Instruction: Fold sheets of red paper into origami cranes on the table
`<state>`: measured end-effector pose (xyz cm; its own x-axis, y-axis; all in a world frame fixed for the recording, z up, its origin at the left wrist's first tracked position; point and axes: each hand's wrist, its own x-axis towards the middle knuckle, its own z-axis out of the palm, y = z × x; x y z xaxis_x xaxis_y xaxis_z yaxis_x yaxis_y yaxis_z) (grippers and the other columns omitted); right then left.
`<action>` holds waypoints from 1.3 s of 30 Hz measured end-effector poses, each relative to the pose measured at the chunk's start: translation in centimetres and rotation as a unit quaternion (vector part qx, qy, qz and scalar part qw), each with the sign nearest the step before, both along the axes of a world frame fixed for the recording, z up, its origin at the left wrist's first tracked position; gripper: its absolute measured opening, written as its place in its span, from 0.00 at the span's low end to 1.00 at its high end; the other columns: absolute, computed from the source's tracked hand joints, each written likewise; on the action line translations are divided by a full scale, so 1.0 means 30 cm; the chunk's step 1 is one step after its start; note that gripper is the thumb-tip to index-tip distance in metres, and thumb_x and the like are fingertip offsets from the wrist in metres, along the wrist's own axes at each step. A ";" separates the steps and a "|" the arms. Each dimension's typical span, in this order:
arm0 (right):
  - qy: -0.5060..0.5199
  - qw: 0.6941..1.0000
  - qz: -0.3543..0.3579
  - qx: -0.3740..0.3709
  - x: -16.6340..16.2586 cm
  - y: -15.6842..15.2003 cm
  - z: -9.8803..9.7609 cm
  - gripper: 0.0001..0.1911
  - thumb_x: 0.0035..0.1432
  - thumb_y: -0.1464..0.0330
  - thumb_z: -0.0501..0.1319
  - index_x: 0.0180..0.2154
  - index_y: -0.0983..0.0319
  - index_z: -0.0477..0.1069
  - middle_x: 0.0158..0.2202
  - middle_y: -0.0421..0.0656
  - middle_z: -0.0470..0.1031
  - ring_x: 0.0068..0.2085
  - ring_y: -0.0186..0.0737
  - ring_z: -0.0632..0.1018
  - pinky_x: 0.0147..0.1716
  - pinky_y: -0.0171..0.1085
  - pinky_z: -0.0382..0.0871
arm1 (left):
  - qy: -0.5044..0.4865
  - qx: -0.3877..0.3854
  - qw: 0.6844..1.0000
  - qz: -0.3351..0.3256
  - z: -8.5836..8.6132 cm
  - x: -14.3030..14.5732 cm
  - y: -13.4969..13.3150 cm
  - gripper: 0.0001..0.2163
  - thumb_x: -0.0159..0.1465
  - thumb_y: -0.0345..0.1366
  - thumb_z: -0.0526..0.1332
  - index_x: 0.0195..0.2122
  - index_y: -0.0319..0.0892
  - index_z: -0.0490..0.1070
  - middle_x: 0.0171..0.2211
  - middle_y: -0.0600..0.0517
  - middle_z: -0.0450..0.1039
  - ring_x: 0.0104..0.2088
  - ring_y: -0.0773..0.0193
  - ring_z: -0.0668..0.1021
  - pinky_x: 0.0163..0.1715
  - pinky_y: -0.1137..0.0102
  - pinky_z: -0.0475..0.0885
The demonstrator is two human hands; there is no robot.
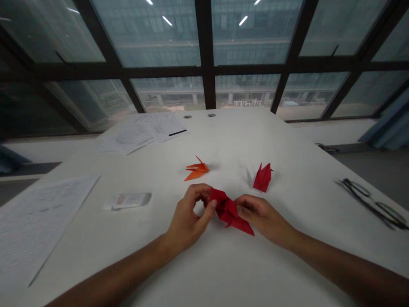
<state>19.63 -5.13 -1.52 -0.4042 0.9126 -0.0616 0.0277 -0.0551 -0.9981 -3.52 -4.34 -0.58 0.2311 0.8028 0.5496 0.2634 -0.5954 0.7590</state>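
Between my two hands is a red folded-paper piece, partly opened out, with a pointed end toward the lower right. My left hand pinches its upper left corner between thumb and fingers. On the other side, my right hand grips the right edge, thumb on top and fingers curled behind. Just beyond my hands, an orange origami piece with several thin points lies on the table. A second red origami piece stands to its right, casting a faint shadow.
The white table runs up to a dark-framed window. Printed sheets lie at the far left, and another paper sheet is at the near left. A white tube-like item rests left of my hands. Black-framed glasses lie near the right edge.
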 end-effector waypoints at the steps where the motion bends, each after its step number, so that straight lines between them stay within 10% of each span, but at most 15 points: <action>1: -0.012 1.000 0.013 0.003 -0.001 0.000 0.001 0.17 0.63 0.54 0.66 0.37 0.61 0.76 0.34 0.41 0.76 0.36 0.38 0.75 0.38 0.38 0.67 | 0.004 0.008 1.000 -0.001 -0.001 0.001 -0.002 0.10 0.69 0.30 0.63 0.50 0.46 0.67 0.38 0.53 0.74 0.35 0.66 0.76 0.38 0.69 0.73; 10: -0.076 0.997 -0.001 -0.014 -0.001 -0.009 0.008 0.18 0.67 0.54 0.61 0.33 0.61 0.70 0.26 0.35 0.65 0.27 0.32 0.63 0.26 0.35 0.54 | -0.109 -0.124 0.986 -0.003 0.019 0.016 0.017 0.08 0.70 0.34 0.62 0.47 0.45 0.64 0.37 0.53 0.73 0.37 0.65 0.77 0.39 0.68 0.74; 39: 0.043 0.992 -0.113 -0.043 0.015 0.020 -0.022 0.15 0.60 0.59 0.67 0.43 0.57 0.66 0.22 0.32 0.73 0.24 0.36 0.75 0.30 0.38 0.65 | -0.199 -0.309 0.929 0.044 0.016 -0.014 0.100 0.13 0.56 0.29 0.63 0.43 0.44 0.70 0.26 0.57 0.72 0.24 0.68 0.70 0.25 0.73 0.64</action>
